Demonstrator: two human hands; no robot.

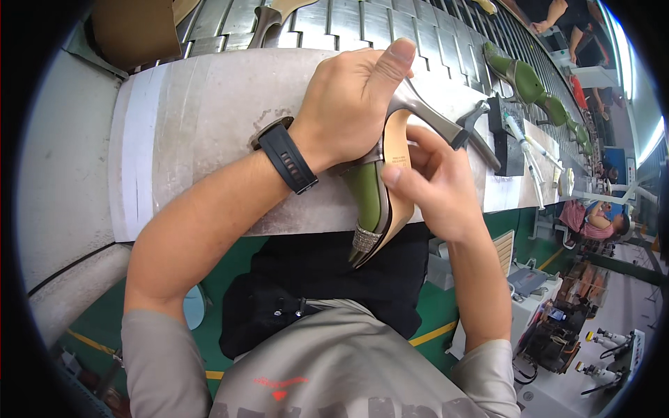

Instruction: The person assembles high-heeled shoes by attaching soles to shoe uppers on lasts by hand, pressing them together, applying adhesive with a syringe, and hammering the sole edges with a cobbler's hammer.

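High-heeled shoe [398, 198] is up in both hands over the near edge of the worktop [209, 139], tan sole facing up and right, toe pointing down toward the lap. Green foot-shaped body inside, glitter band [366, 239] near the toe, grey heel [428, 115] with a dark tip out to the right.

Left hand [348, 108]: grip closed over the rear part, thumb raised by the heel's base; finger contact on the far side is hidden, can't tell how firm. Right hand [442, 184]: narrow grip, thumb against the sole, other fingers curled behind near the heel, partly hidden.

Risks, my read:
- Drop: toe end looks past the edge, nothing visible under it. Cause would be both grips loosening at once.
- Scuffed sole: bare thumb pressing or sliding on the tan face.
- Snagged glitter band: toe dipping into the black trousers [320, 268] or clipping the edge.
- Knocked heel tip: a twist to the right, toward the hammer-like tool [481, 145] and black block [513, 159].
- Scratched upper: watch [287, 157] on the left wrist, if that wrist rolls in.

Further out: slim pen-like tools [531, 167] beside the block, slatted conveyor [439, 42] behind, a row of green shoes [527, 82] along it.
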